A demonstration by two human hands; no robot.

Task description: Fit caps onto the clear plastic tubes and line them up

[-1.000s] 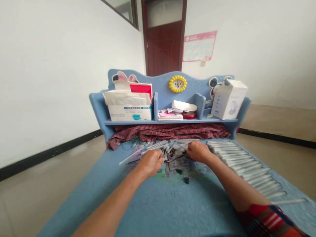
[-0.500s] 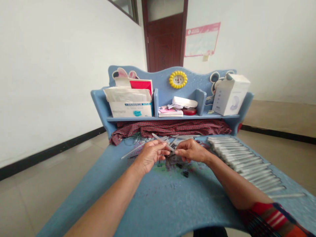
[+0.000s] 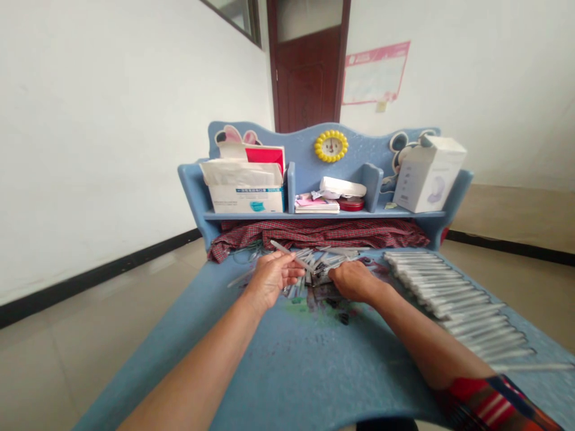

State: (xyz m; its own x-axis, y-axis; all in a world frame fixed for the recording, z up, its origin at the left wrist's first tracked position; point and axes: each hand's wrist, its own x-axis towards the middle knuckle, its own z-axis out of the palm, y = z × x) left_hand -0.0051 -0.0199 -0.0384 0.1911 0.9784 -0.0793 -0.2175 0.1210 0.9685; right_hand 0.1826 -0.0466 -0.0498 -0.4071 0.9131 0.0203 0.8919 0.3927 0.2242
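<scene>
My left hand pinches a whitish pen barrel that slants down to the right above the blue desk. My right hand is apart from it, low over a loose pile of clear pen parts; its fingertips are hidden among them, so any hold cannot be made out. Small black pieces lie on the stained desk just below the hands. A long row of similar pens lies side by side at the right.
Behind the pile, a red checked cloth is bunched under a blue shelf. The shelf holds a mask box, papers, a red tin and a white box. A yellow clock is above.
My right hand has come away from the pen barrel and moved over the pile. My left hand keeps the barrel. The whole view has shifted slightly.
</scene>
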